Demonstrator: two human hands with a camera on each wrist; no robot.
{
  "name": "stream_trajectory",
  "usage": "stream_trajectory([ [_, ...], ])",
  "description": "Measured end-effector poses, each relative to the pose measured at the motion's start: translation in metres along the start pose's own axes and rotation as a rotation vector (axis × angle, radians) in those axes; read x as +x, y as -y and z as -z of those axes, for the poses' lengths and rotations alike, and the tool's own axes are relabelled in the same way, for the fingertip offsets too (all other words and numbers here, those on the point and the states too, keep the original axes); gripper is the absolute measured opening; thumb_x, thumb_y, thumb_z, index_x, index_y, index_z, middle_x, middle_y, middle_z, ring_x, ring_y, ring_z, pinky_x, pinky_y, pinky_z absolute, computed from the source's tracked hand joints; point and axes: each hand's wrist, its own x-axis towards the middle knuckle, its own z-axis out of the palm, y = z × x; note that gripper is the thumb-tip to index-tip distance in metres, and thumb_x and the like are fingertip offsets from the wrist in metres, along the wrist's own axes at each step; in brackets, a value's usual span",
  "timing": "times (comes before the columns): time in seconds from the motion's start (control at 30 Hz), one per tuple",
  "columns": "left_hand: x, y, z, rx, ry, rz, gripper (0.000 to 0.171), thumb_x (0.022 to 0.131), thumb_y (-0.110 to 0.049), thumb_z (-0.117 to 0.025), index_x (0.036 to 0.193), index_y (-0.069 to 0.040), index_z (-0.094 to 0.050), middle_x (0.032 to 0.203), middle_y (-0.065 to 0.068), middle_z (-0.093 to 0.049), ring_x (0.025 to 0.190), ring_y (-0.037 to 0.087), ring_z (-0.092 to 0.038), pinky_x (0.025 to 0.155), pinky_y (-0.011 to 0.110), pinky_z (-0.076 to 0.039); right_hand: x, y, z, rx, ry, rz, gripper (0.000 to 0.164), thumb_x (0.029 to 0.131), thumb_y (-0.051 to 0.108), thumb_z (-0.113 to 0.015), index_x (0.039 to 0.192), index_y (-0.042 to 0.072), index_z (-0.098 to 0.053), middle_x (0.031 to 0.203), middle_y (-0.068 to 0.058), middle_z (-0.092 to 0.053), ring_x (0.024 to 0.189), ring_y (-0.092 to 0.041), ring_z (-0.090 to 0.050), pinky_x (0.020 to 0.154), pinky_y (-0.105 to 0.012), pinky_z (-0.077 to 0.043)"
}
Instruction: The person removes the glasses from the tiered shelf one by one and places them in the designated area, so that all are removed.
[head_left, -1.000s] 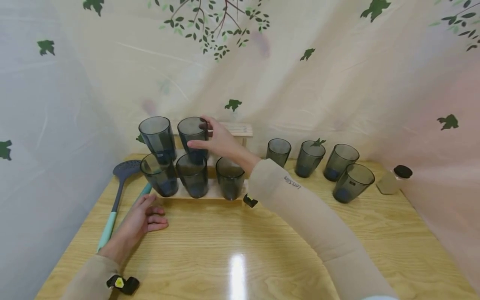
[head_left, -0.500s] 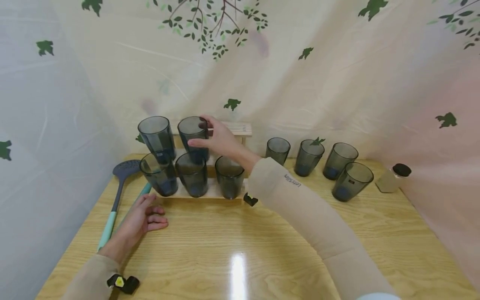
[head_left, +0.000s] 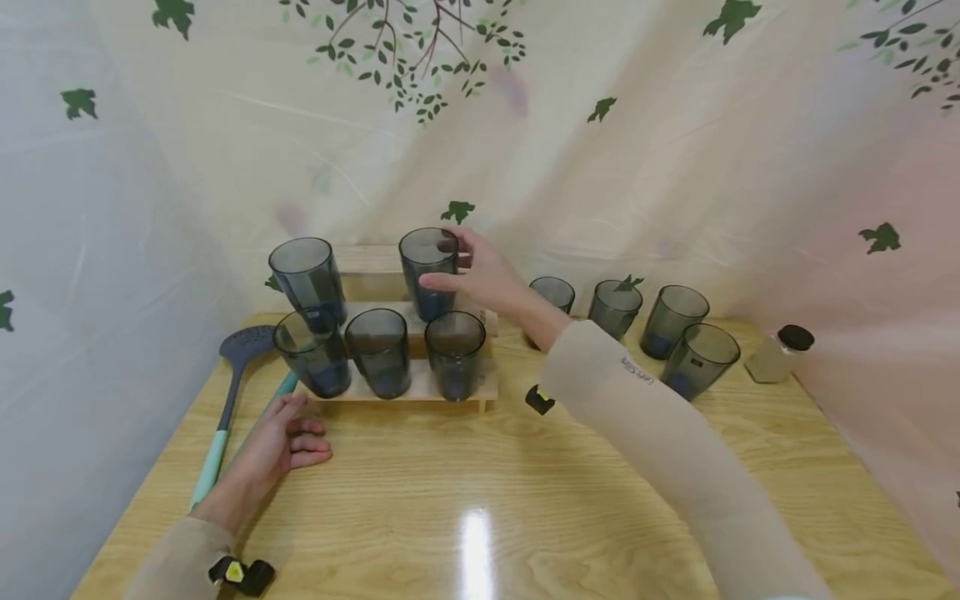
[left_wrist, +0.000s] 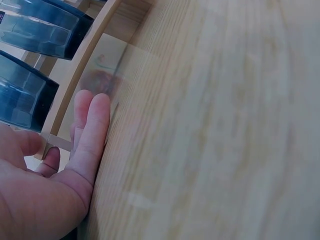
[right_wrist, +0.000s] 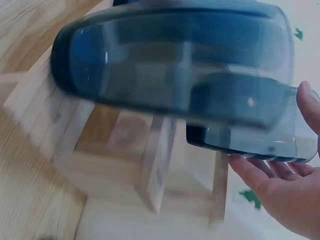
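Note:
A smoky blue-grey drinking glass (head_left: 429, 279) is in my right hand (head_left: 495, 279), thumb at its near side and fingers round the far side. Its base is close over the right part of the middle step of a wooden tiered rack (head_left: 367, 261). Another glass (head_left: 306, 279) stands at the left of that step. Along the front step are 3 more glasses; the rightmost glass (right_wrist: 170, 65) fills much of the right wrist view. My left hand (head_left: 273, 446) rests on the table by the rack's front left corner, fingers loosely extended, thumb near the rack's edge (left_wrist: 82, 75).
Several similar glasses (head_left: 615, 310) stand on the wooden table (head_left: 420, 492) right of the rack. Beyond them is a jar with a black lid (head_left: 795, 337). A slotted turner (head_left: 232, 375) with a mint handle lies at the left, another teal handle (head_left: 285, 383) beside it. A leaf-printed curtain hangs behind.
My right hand has carried its glass to the right, leaving a gap beside the left glass on the middle step. My left hand stays at the rack's corner. The head view has shifted slightly.

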Motion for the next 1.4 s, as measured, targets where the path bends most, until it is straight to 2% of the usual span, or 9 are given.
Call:
stream_trajectory([
  [0.2, -0.001, -0.001, -0.001, -0.006, 0.003, -0.003, 0.035, 0.111, -0.045, -0.037, 0.121, -0.013, -0.029, 0.092, 0.008, -0.059, 0.069, 0.022, -0.070, 0.074, 0.043, -0.063, -0.025, -0.012, 0.037, 0.026, -0.057, 0.008, 0.091, 0.086, 0.039, -0.083, 0.159, 0.022, -0.031, 0.147, 0.000, -0.049, 0.135, -0.022, -0.047, 0.110, -0.046, -0.043],
  [0.37, -0.002, -0.002, 0.000, -0.005, 0.004, -0.003, 0.035, 0.110, -0.046, -0.038, 0.121, -0.014, -0.029, 0.092, 0.008, -0.059, 0.070, 0.022, -0.070, 0.075, 0.044, -0.063, -0.055, -0.026, 0.069, -0.003, -0.115, -0.005, 0.088, 0.087, 0.041, -0.082, 0.158, 0.025, -0.032, 0.149, 0.001, -0.048, 0.137, -0.021, -0.046, 0.111, -0.051, -0.041],
  [0.67, -0.004, -0.003, 0.002, 0.015, 0.001, -0.004, 0.035, 0.110, -0.046, -0.037, 0.121, -0.015, -0.030, 0.093, 0.007, -0.059, 0.071, 0.022, -0.071, 0.076, 0.043, -0.063, -0.116, -0.061, 0.115, 0.012, -0.269, -0.072, 0.090, 0.087, 0.039, -0.082, 0.159, 0.025, -0.029, 0.150, 0.001, -0.048, 0.139, -0.018, -0.044, 0.114, -0.050, -0.038],
  [0.73, -0.003, -0.003, 0.002, 0.013, -0.003, -0.003, 0.034, 0.110, -0.046, -0.038, 0.121, -0.015, -0.030, 0.093, 0.007, -0.059, 0.071, 0.022, -0.071, 0.075, 0.043, -0.063, -0.127, -0.067, 0.122, -0.009, -0.303, -0.103, 0.092, 0.086, 0.042, -0.082, 0.160, 0.027, -0.028, 0.151, 0.001, -0.047, 0.140, -0.017, -0.043, 0.112, -0.048, -0.041],
  [0.87, -0.003, -0.003, 0.002, 0.006, -0.007, -0.001, 0.034, 0.110, -0.047, -0.038, 0.121, -0.015, -0.031, 0.093, 0.008, -0.059, 0.071, 0.023, -0.071, 0.076, 0.044, -0.063, -0.146, -0.080, 0.130, -0.065, -0.349, -0.167, 0.093, 0.087, 0.044, -0.080, 0.161, 0.033, -0.024, 0.153, -0.001, -0.045, 0.139, -0.021, -0.044, 0.103, -0.036, -0.047],
  [0.97, -0.002, -0.003, 0.002, 0.001, -0.005, -0.002, 0.034, 0.110, -0.046, -0.039, 0.121, -0.015, -0.031, 0.093, 0.008, -0.060, 0.071, 0.023, -0.071, 0.076, 0.044, -0.063, -0.157, -0.091, 0.131, -0.085, -0.358, -0.179, 0.094, 0.088, 0.042, -0.080, 0.162, 0.030, -0.023, 0.153, -0.004, -0.046, 0.139, -0.023, -0.045, 0.097, -0.029, -0.049],
  [1.03, -0.002, -0.002, 0.002, 0.002, -0.003, -0.003, 0.034, 0.110, -0.046, -0.039, 0.120, -0.015, -0.031, 0.093, 0.008, -0.060, 0.071, 0.023, -0.071, 0.076, 0.044, -0.063, -0.163, -0.099, 0.131, -0.103, -0.352, -0.179, 0.095, 0.088, 0.041, -0.081, 0.162, 0.026, -0.023, 0.152, -0.008, -0.048, 0.139, -0.026, -0.045, 0.100, -0.033, -0.049],
  [1.2, -0.001, -0.001, 0.002, 0.006, -0.001, -0.005, 0.034, 0.110, -0.046, -0.039, 0.121, -0.015, -0.031, 0.092, 0.007, -0.060, 0.072, 0.023, -0.071, 0.076, 0.044, -0.063, -0.176, -0.117, 0.128, -0.121, -0.332, -0.202, 0.101, 0.087, 0.041, -0.082, 0.163, 0.019, -0.020, 0.152, -0.015, -0.047, 0.142, -0.033, -0.041, 0.110, -0.059, -0.038],
  [1.4, 0.000, 0.001, 0.002, 0.007, 0.004, 0.000, 0.034, 0.110, -0.046, -0.039, 0.122, -0.016, -0.030, 0.093, 0.008, -0.060, 0.072, 0.024, -0.071, 0.076, 0.044, -0.063, -0.184, -0.135, 0.125, -0.112, -0.322, -0.235, 0.102, 0.087, 0.040, -0.082, 0.163, 0.015, -0.018, 0.155, -0.018, -0.042, 0.142, -0.036, -0.039, 0.111, -0.063, -0.034],
])
